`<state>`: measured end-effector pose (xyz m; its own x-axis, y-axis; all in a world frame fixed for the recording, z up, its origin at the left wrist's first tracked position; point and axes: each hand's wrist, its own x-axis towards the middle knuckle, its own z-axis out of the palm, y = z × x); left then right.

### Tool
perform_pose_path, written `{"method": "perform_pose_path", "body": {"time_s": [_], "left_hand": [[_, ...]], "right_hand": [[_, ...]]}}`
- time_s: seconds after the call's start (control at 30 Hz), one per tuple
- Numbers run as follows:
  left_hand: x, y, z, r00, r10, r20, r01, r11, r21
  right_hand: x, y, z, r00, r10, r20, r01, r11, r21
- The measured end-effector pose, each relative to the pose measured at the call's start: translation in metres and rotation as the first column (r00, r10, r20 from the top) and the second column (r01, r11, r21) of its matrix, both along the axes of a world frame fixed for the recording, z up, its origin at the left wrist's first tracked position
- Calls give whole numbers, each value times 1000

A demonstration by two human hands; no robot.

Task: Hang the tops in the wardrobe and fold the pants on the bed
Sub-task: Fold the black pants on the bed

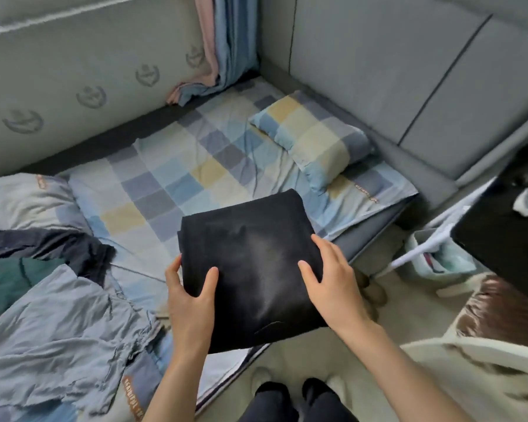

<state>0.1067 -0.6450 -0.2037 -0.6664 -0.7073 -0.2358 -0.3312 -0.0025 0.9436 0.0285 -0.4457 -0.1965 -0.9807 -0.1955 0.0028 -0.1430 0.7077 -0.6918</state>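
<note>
Head view: I hold the folded black pants (250, 263) with both hands – left hand (189, 290) grips its left edge, thumb on top, fingers curled under; right hand (333, 281) grips the right edge the same way. The bundle hovers over the bed's (171, 178) near edge, by the front right corner. To finish well – keep it level, lower flat onto the checked sheet, clear of the pillow (314, 138) and the crumpled clothes (58, 330) at left, release both sides together.
</note>
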Motion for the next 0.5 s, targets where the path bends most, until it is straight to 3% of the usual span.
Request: {"method": "perform_pose_path", "body": {"time_s": [0.23, 0.5], "left_hand": [[-26, 85, 29, 951, -309, -32, 306, 950, -68], [-21, 224, 51, 799, -599, -48, 588, 796, -145]], "right_hand": [[36, 100, 22, 938, -339, -73, 336, 941, -47], [112, 233, 42, 780, -612, -130, 608, 790, -75]]}}
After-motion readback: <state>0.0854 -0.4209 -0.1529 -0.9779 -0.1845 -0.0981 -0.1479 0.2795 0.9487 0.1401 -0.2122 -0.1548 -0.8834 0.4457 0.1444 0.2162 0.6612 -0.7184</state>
